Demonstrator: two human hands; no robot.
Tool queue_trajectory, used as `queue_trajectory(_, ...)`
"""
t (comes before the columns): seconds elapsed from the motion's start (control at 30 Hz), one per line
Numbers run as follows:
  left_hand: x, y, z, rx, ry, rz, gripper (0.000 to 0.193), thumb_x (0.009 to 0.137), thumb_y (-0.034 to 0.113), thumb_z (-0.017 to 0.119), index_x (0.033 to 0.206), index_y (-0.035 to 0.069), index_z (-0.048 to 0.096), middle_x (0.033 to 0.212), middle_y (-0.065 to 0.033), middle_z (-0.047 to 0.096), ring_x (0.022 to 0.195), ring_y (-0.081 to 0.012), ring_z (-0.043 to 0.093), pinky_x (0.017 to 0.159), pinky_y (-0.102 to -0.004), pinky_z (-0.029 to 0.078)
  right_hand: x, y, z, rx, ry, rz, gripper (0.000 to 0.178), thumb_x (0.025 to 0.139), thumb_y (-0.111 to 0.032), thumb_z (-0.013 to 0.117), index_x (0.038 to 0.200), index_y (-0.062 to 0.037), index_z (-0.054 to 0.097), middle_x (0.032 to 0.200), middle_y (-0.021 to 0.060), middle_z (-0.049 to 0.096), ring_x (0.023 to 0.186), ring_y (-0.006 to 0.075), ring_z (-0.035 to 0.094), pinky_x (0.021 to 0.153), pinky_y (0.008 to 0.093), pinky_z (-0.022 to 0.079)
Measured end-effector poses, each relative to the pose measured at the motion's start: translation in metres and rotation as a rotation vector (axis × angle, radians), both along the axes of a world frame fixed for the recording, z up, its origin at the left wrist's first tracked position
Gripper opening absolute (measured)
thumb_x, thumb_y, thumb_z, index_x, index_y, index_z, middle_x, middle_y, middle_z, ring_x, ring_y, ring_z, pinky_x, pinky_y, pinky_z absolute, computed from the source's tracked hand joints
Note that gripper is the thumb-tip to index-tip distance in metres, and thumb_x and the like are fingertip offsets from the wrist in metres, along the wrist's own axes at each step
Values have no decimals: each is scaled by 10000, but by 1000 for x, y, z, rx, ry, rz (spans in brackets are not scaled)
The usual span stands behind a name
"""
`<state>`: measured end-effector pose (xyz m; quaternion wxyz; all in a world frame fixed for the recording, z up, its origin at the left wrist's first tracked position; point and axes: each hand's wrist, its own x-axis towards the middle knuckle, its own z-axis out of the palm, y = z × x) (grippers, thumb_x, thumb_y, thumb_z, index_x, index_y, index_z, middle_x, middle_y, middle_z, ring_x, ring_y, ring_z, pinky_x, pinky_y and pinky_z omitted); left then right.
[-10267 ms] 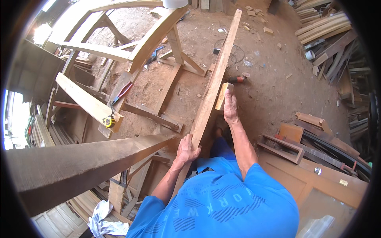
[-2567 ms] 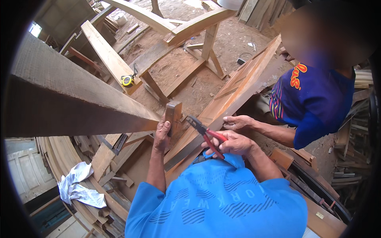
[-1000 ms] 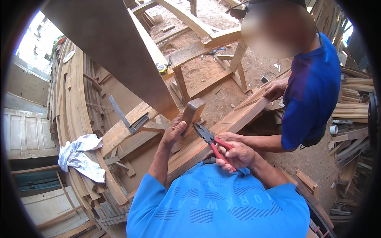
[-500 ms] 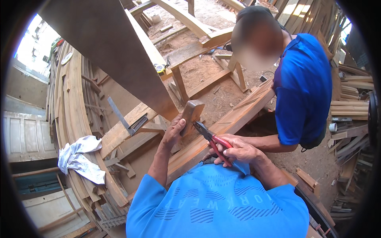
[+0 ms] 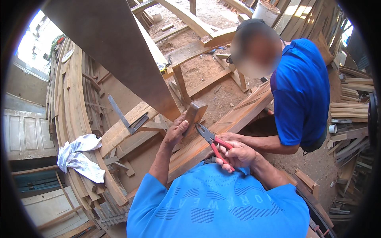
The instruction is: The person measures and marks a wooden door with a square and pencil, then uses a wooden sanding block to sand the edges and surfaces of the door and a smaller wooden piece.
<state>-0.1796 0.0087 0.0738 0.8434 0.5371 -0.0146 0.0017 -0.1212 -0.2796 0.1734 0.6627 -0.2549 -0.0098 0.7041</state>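
A: What is the left hand [image 5: 177,131] doing?

B: Its grip is closed around a wooden block [image 5: 193,113], thumb pressed on the side. The block is held up and tilted, in front of the person's chest.

A: And the right hand [image 5: 239,155]?

B: That grip is wrapped round the red handles of a pair of pliers [image 5: 211,139]. The tips point up and left at the block's lower edge. Whether they touch it or sit just beside it, I cannot tell.

A: What is below them?

B: A long wooden panel [image 5: 244,114], slanting from the person's waist up to the right. A co-worker in a blue shirt [image 5: 301,95] bends over it, one forearm reaching in so that the co-worker's hand [image 5: 229,137] is just beside the right hand. Part of that hand is hidden.

A: Anything to the left?

B: A broad dark beam [image 5: 115,51] runs down toward the block. Near it, a metal square [image 5: 119,113] lies by a pale board [image 5: 113,139], and a white cloth [image 5: 81,158] is draped over stacked planks [image 5: 73,101].

A: And that yellow thing?

B: A tape measure [image 5: 162,67], partly hidden beside the beam.
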Motion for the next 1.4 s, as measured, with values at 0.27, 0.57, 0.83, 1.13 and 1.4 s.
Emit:
queue_trajectory(0.27,3,11,2,142,-44,1,826,975,511,595,1556,-3,312,1514,-119,450,1403,-215,414,1162,-371,314,-12,5,-1,114,172,-51,210,967,-84,530,1164,-43,469,1297,321,571,1037,382,701,849,473,613)
queue_trajectory(0.57,-27,-2,-11,-195,82,24,763,995,561,513,1490,-4,381,1356,-153,563,1158,-238,615,971,-406,516,0,6,19,-270,-1022,-79,232,857,-63,561,1074,-14,626,912,16,590,764,67,528,691,246,443)
queue_trajectory(0.83,-43,-43,44,-173,187,-110,931,904,663,585,1506,6,315,1318,-180,539,1124,-258,607,932,-401,533,-11,33,-33,-319,-787,-451,376,964,-363,707,1134,-42,608,778,-56,508,621,26,477,546,205,415)
queue_trajectory(1.13,-62,-66,29,-13,170,-114,760,1012,568,501,1505,23,304,1386,-139,488,1282,-197,460,1069,-353,394,-10,40,-52,-249,-541,-472,609,876,-355,797,1337,-48,544,957,-2,633,685,52,573,551,192,478)
queue_trajectory(1.4,-66,-70,31,-136,158,-72,720,1021,572,473,1459,11,369,1307,-168,579,1181,-261,594,985,-364,489,-7,42,-65,-108,-503,-444,359,906,-238,759,1168,-79,571,920,-25,598,726,32,551,573,189,454)
